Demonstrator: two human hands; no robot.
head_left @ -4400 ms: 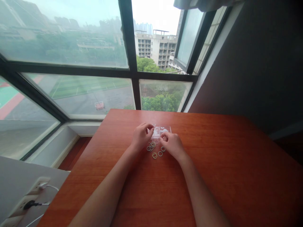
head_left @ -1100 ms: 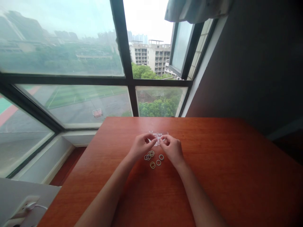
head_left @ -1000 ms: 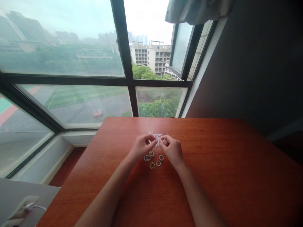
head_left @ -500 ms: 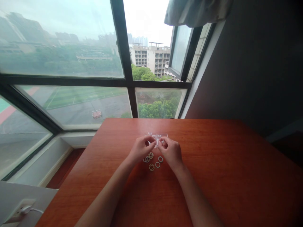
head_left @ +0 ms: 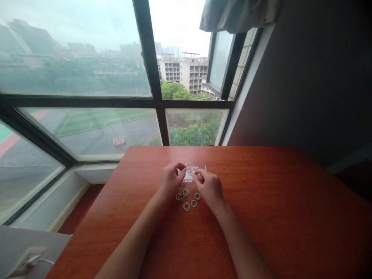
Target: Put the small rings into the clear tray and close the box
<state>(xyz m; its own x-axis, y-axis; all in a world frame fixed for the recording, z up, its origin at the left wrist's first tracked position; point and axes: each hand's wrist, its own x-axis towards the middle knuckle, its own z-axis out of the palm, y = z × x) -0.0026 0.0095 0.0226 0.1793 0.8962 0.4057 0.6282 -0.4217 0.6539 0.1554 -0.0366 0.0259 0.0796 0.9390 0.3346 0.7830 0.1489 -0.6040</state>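
My left hand (head_left: 171,178) is at the left side of a clear plastic box (head_left: 188,177), its thumb and forefinger pinched together. At the box's right side is my right hand (head_left: 208,184), also with fingertips pressed together. Whatever either pinch may hold is too small to make out. Small marked or reddish bits show inside the box, and both hands cover parts of it. Nearer to me lie several pale rings (head_left: 182,194), some overlapping. A thicker grey ring (head_left: 197,196), a single ring (head_left: 193,203) and an overlapping pair of rings (head_left: 186,206) lie beside them.
The reddish-brown wooden table (head_left: 270,201) reaches to the window frame (head_left: 116,102) at the back. A dark wall (head_left: 305,77) stands on the right. Low at the left, a plug (head_left: 33,260) sits in a wall socket.
My hands have moved apart, the left one shifting left and slightly away. More of the clear box shows between them, and another ring is visible under my left hand.
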